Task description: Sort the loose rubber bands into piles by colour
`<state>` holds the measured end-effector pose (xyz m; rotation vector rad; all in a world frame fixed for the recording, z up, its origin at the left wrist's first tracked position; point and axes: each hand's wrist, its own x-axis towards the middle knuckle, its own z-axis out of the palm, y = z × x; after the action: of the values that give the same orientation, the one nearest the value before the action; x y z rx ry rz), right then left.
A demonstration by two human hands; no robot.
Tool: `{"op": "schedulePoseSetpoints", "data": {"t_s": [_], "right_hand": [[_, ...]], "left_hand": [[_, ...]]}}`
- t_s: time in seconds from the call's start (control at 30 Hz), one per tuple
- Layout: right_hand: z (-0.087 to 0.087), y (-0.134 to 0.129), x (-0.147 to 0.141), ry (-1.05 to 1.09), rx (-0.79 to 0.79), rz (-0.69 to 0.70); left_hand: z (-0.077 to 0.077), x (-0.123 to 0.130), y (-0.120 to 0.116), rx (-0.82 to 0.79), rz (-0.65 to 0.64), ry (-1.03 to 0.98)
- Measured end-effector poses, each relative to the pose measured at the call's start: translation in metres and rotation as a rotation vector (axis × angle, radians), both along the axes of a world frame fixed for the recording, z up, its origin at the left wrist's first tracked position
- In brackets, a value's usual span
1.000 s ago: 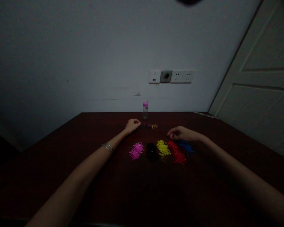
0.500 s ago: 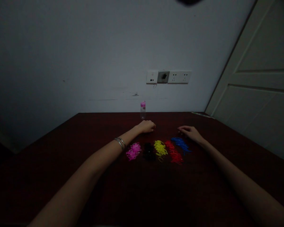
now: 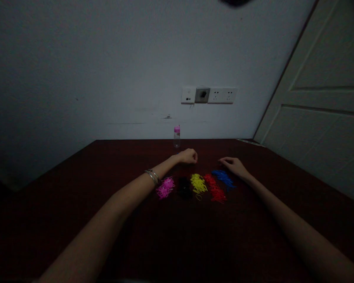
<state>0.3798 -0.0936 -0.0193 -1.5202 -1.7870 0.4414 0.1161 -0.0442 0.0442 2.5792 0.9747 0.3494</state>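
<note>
Small rubber bands lie in separate piles by colour on the dark red table: pink (image 3: 165, 187), black (image 3: 185, 188), yellow (image 3: 198, 183), red (image 3: 215, 188) and blue (image 3: 223, 178). Beyond the black and yellow piles, my left hand (image 3: 189, 156) is closed with its fingers curled under; whatever it may hold is hidden. My right hand (image 3: 233, 165) is just past the blue pile, thumb and fingers drawn together in a pinch. Anything between those fingertips is too small and dim to make out. A gap separates the two hands.
A clear bottle with a pink cap (image 3: 177, 136) stands behind my left hand, near the wall. Wall sockets (image 3: 222, 95) are above the table (image 3: 129, 147). A pale panelled door (image 3: 318, 122) is at the right. A thin flat strip (image 3: 250, 143) lies at the back right edge.
My left hand has moved slightly right and my right hand slightly left, narrowing the gap between them. The piles and the bottle appear unmoved apart from a small shift of the view.
</note>
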Motion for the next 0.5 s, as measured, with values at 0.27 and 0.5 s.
{"op": "schedulePoseSetpoints", "data": {"t_s": [0.27, 0.5], "right_hand": [[0.001, -0.002, -0.002, 0.014, 0.003, -0.006], [0.001, -0.004, -0.001, 0.024, -0.009, 0.019]], "left_hand": [[-0.002, 0.033, -0.025, -0.344, -0.226, -0.058], [0.0, 0.007, -0.006, -0.364, -0.136, -0.18]]}}
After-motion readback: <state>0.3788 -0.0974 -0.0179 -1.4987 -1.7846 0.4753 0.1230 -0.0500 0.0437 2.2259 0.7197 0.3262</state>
